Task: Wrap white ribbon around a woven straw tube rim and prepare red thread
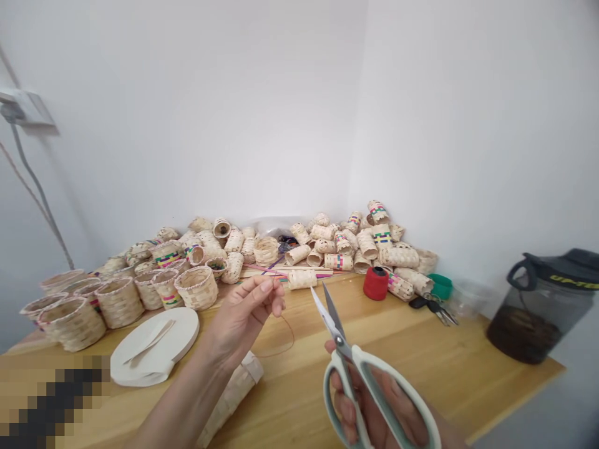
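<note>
My left hand point(247, 315) is raised over the wooden table point(407, 355), fingers pinched on a thin red thread point(285, 340) that loops down below the fingers. My right hand point(374, 405) grips white-handled scissors point(349, 358), blades slightly apart and pointing up toward the thread. A woven strip piece point(234, 393) lies on the table under my left forearm.
Several small woven baskets point(116, 299) stand at the left, and a heap of woven rolls point(327, 243) fills the back corner. A red thread spool point(375, 282), keys point(435, 307), a dark lidded jug point(543, 305) and round white discs point(154, 346) also sit on the table.
</note>
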Tool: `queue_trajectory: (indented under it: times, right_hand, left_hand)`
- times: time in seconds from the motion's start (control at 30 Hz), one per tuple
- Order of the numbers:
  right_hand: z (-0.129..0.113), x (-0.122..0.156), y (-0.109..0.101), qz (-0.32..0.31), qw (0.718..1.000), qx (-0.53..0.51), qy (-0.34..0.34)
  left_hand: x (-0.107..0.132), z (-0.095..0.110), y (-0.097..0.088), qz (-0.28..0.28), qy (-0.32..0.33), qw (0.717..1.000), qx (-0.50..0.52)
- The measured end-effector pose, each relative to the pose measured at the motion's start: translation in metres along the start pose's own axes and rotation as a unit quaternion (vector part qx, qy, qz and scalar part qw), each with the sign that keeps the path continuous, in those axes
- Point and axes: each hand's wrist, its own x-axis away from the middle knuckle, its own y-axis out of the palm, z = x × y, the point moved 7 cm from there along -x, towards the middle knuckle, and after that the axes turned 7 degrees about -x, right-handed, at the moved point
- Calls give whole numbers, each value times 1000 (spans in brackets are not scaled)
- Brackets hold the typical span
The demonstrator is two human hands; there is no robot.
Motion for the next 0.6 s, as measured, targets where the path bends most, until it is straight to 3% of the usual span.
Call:
queue_trajectory:
  times: [0.2, 0.3, 0.43, 0.6]
  right_hand:
    - [10, -11, 19, -42, 997, -44, 45]
    - [7, -20, 22, -33, 999, 11, 24]
    - [-6, -23, 21, 27, 993, 110, -39]
    - [-16, -22, 22, 42, 987, 139, -63]
  left_hand:
    - [2, -1, 7, -5, -3, 1000, -5]
    - [4, -4, 11, -15, -17, 1000, -14]
    - [7, -8, 14, -27, -25, 999, -22]
    - [6, -13, 19, -55, -31, 997, -33]
